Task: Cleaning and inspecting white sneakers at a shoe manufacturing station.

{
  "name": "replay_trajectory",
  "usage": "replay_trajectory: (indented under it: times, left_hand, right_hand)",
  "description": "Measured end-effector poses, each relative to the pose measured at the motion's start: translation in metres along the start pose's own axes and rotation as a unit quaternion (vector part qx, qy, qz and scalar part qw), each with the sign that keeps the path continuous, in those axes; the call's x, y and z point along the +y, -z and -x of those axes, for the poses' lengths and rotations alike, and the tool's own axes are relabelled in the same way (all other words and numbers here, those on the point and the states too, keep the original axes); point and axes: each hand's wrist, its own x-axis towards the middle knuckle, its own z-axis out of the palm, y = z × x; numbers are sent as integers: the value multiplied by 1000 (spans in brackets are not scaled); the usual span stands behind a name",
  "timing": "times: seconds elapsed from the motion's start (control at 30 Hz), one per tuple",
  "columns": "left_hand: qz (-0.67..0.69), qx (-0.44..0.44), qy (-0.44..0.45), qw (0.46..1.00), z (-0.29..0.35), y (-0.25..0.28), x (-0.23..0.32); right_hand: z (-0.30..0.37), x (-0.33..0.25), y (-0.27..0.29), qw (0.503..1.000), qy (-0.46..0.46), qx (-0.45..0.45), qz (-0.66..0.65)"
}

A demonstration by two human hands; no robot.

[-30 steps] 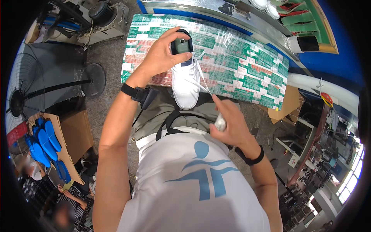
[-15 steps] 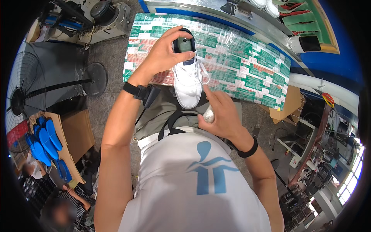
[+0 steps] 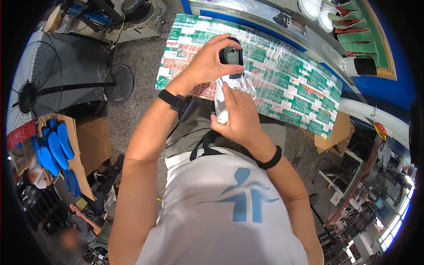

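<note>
A white lace-up shoe points its toe toward me, its collar dark and a green insole showing inside. My left hand is closed round the heel end, thumb and fingers on either side of the collar. Over the front of the shoe, my right hand stretches its index finger up toward the laces. A small white wad, perhaps cloth or paper, is tucked between that hand's thumb and curled fingers. The right hand hides most of the toe and some of the laces.
Beneath the shoe lies a work surface wrapped in green-and-white printed tape and film. Beyond it runs a metal ledge with white shoes. A fan and blue sole-shaped pieces stand left, with a seated person behind.
My right hand has moved up and left from beside the shoe to over its front, carrying the white wad. The left hand keeps its hold; the whole view has shifted slightly.
</note>
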Motion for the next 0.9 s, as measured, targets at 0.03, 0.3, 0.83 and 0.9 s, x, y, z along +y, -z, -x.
replay_trajectory:
  times: [0.03,0.3,0.83,0.9]
  left_hand:
    - [0,3,0,1000,-2,0,0]
    - [-22,-3,-9,1000,-8,10,-7]
    - [401,246,320,822,86,-18,-8]
    - [404,257,281,832,71,-5,-11]
  right_hand:
    - [6,-4,7,1000,3,-2,1]
    - [48,32,57,961,-127,9,-245]
    - [-1,54,2,964,-101,-52,-239]
    - [-10,87,3,986,-38,56,-154]
